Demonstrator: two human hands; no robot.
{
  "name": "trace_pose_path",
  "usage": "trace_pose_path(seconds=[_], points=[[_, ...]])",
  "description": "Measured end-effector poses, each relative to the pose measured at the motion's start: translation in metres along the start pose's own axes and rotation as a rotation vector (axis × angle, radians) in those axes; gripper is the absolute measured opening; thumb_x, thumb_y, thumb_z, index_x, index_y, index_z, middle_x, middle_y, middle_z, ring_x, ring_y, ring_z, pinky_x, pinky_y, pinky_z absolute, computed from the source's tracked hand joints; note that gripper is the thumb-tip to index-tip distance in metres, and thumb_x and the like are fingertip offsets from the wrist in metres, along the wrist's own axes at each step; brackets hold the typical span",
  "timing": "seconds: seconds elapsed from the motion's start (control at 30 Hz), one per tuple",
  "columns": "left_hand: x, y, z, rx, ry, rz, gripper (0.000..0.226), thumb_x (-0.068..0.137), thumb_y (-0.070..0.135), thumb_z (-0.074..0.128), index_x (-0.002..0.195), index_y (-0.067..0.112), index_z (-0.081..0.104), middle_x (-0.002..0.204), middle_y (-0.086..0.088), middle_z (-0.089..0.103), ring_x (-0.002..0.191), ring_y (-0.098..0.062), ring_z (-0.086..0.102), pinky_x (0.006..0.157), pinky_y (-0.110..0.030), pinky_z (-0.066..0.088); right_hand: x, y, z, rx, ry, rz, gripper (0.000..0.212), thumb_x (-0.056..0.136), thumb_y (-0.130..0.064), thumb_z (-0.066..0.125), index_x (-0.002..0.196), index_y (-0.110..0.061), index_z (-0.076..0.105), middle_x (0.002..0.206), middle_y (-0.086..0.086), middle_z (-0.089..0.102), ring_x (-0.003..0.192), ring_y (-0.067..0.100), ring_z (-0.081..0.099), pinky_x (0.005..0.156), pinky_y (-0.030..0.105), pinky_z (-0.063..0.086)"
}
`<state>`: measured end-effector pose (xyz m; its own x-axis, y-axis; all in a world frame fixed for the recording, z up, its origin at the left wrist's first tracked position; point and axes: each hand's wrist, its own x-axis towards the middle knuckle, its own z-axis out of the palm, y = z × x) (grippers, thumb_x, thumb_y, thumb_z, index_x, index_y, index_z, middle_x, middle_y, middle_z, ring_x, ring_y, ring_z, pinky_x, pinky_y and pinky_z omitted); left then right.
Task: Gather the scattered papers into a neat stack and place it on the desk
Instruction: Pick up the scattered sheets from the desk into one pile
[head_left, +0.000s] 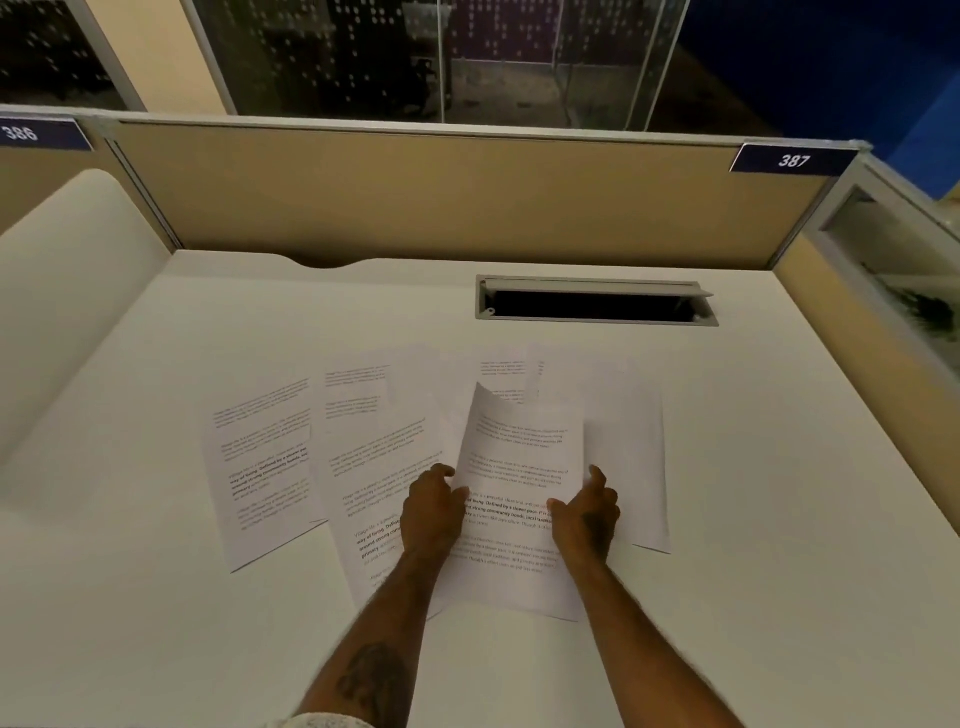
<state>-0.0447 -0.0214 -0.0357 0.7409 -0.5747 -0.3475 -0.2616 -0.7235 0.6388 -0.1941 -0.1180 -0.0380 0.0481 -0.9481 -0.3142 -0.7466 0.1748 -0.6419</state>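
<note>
Overhead, head view: white printed paper sheet (519, 499) pinched at both side edges, left hand (434, 512) and right hand (587, 514) each closed on it; its long axis runs away from the person, far end lifted and curled. Other white printed sheets (270, 467) lie fanned, overlapping, on the white desk (779, 467). Partition labels read "387" (793, 160) and "386" (21, 133). Sheet text too small; bold "Defined by a slower pace" legible.
</note>
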Motion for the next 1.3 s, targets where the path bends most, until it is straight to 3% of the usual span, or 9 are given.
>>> trace_pose_path(seconds=[0.17, 0.27, 0.4, 0.53, 0.63, 0.7, 0.87, 1.13, 1.3], points=[[-0.001, 0.005, -0.025, -0.2, 0.05, 0.084, 0.015, 0.095, 0.026, 0.063, 0.098, 0.012, 0.066, 0.097, -0.004, 0.07, 0.08, -0.017, 0.066, 0.074, -0.03, 0.054, 0.012, -0.018, -0.01, 0.226, -0.086, -0.006, 0.017, 0.095, -0.018, 0.061, 0.104, -0.005, 0.067, 0.107, 0.012, 0.072, 0.091, 0.028, 0.068, 0.077, 0.035, 0.058], [-0.004, -0.005, -0.061, -0.556, 0.018, 0.022, 0.015, 0.093, 0.022, 0.067, 0.104, 0.011, 0.067, 0.102, -0.006, 0.076, 0.082, -0.02, 0.074, 0.075, -0.034, 0.061, 0.012, -0.042, -0.014, 0.424, -0.245, -0.069, 0.018, 0.093, -0.021, 0.064, 0.081, -0.007, 0.063, 0.083, 0.002, 0.068, 0.082, 0.024, 0.066, 0.068, 0.031, 0.056], [-0.011, -0.035, -0.108, -0.932, -0.21, -0.006, 0.039, 0.089, 0.026, 0.072, 0.125, 0.012, 0.066, 0.115, -0.013, 0.076, 0.103, -0.034, 0.074, 0.091, -0.053, 0.058, -0.003, -0.083, -0.005, 0.49, -0.515, -0.179, 0.021, 0.093, -0.024, 0.064, 0.112, -0.017, 0.069, 0.1, 0.0, 0.075, 0.093, 0.02, 0.072, 0.086, 0.038, 0.059], [-0.02, -0.072, -0.138, -0.991, -0.175, -0.005, 0.039, 0.092, 0.022, 0.067, 0.128, 0.007, 0.064, 0.12, -0.019, 0.073, 0.109, -0.04, 0.071, 0.097, -0.059, 0.053, -0.017, -0.112, 0.02, 0.484, -0.666, -0.237, 0.026, 0.09, -0.033, 0.067, 0.103, -0.011, 0.072, 0.103, 0.004, 0.076, 0.094, 0.023, 0.072, 0.086, 0.039, 0.058], [-0.02, -0.105, -0.163, -1.004, -0.092, -0.035, 0.038, 0.093, 0.018, 0.066, 0.127, 0.003, 0.064, 0.12, -0.022, 0.073, 0.108, -0.042, 0.071, 0.097, -0.059, 0.053, -0.018, -0.119, 0.038, 0.308, -0.516, -0.25, 0.03, 0.089, -0.039, 0.067, 0.098, -0.011, 0.071, 0.102, 0.008, 0.076, 0.095, 0.024, 0.071, 0.083, 0.036, 0.055], [-0.02, -0.127, -0.181, -1.009, -0.06, -0.061, 0.04, 0.091, 0.02, 0.068, 0.127, 0.003, 0.064, 0.12, -0.024, 0.072, 0.107, -0.043, 0.071, 0.096, -0.06, 0.054, -0.017, -0.111, 0.05, 0.031, -0.363, -0.311, 0.036, 0.088, -0.038, 0.068, 0.11, -0.009, 0.069, 0.115, 0.011, 0.071, 0.107, 0.028, 0.066, 0.089, 0.035, 0.051], [-0.021, -0.161, -0.209, -1.036, -0.005, -0.06, 0.057, 0.077, 0.033, 0.08, 0.125, 0.004, 0.065, 0.116, -0.023, 0.074, 0.104, -0.044, 0.071, 0.086, -0.055, 0.06, -0.035, -0.09, 0.075, -0.448, -0.324, -0.372, 0.073, 0.083, -0.046, 0.071, 0.14, -0.01, 0.043, 0.14, 0.016, 0.043, 0.129, 0.033, 0.042, 0.1, 0.043, 0.045], [-0.008, -0.172, -0.233, -1.037, 0.017, -0.039, 0.036, 0.094, 0.018, 0.064, 0.127, 0.004, 0.063, 0.116, -0.022, 0.074, 0.104, -0.043, 0.071, 0.093, -0.061, 0.055, -0.032, -0.105, 0.099, -0.454, -0.284, -0.108, 0.065, 0.077, -0.035, 0.078, 0.13, -0.009, 0.052, 0.131, 0.015, 0.059, 0.122, 0.035, 0.052, 0.103, 0.046, 0.039], [-0.001, -0.169, -0.246, -1.049, 0.051, -0.018, 0.056, 0.079, 0.036, 0.08, 0.124, 0.006, 0.065, 0.112, -0.02, 0.076, 0.1, -0.04, 0.074, 0.082, -0.051, 0.061, -0.013, -0.114, 0.078, 0.148, -0.394, -0.159, 0.052, 0.077, -0.024, 0.08, 0.123, -0.003, 0.065, 0.118, 0.014, 0.071, 0.105, 0.031, 0.067, 0.096, 0.042, 0.054]])
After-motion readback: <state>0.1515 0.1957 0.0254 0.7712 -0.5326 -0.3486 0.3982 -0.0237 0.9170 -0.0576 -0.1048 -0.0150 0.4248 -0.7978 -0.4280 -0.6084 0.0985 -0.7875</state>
